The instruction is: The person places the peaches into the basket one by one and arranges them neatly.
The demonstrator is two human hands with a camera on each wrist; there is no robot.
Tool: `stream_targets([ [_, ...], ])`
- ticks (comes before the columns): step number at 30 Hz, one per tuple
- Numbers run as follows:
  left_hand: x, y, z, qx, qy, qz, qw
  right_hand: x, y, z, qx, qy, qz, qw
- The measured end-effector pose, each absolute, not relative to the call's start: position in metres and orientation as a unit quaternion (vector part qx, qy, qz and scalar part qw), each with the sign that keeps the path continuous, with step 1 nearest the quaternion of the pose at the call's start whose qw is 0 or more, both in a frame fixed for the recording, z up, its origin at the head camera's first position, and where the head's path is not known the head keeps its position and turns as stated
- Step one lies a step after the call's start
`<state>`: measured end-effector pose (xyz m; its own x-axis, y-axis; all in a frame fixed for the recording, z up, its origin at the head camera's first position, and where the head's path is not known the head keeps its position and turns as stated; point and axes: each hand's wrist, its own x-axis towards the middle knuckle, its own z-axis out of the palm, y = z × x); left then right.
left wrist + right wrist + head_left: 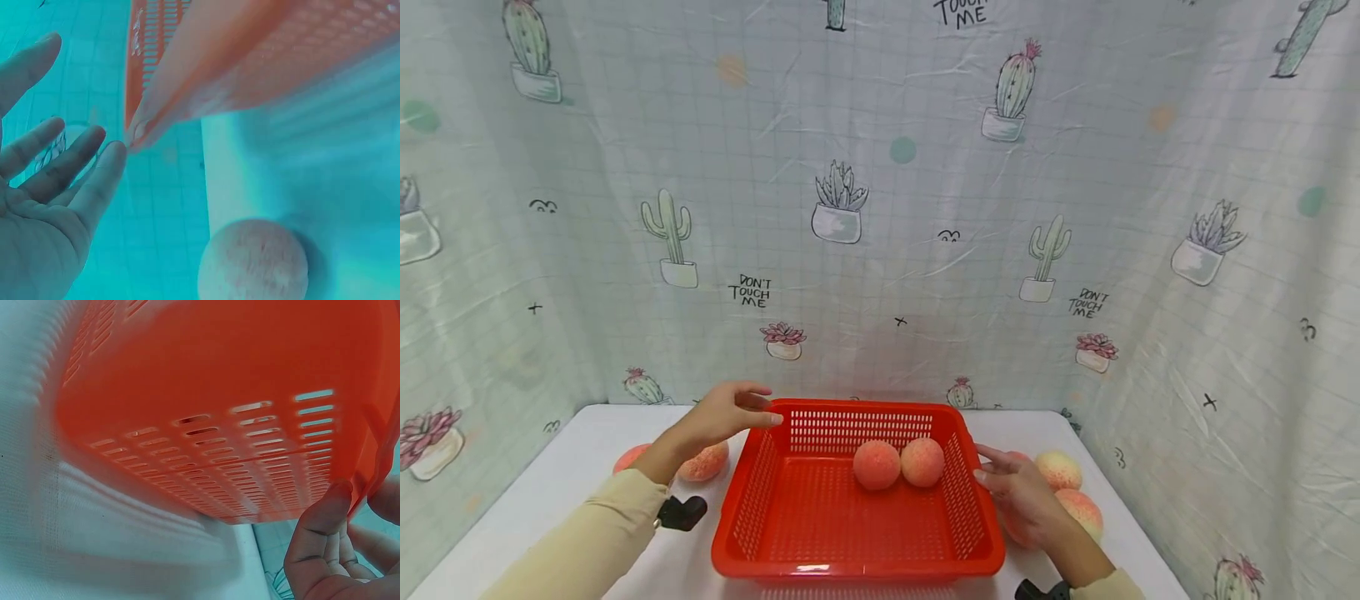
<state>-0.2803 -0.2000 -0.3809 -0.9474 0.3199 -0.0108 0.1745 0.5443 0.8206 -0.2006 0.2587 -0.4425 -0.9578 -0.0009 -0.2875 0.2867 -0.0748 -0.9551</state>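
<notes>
Red basket point(827, 529) at lower centre of frame, two peaches point(876, 464) inside. Looks light, stiff, likely slick; peaches probably roll easily. Best hold: rim point(857, 570), both sides. My right hand point(1026, 500) pinches right rim; my left hand point(721, 413), fingers apart, hovers near upper-left corner.

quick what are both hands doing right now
Left hand: open, holding nothing, near the red basket.
Right hand: closed, pinching the basket's rim.
</notes>
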Motion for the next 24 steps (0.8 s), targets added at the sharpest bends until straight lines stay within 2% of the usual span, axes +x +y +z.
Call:
stream_targets([
  [10,-0.275,-0.25,-0.382,0.104,0.895,0.432,0.041,-0.2,0.26,-0.44,0.103,0.677,-0.722,0.094],
  [17,-0.263,-0.293,-0.397,0.039,0.917,0.398,0.002,-0.201,0.261,-0.439,0.091,0.672,-0.727,0.106],
  [24,-0.253,-0.327,-0.417,-0.013,0.923,0.384,0.009,-0.201,0.262,-0.442,0.068,0.66,-0.738,0.125],
])
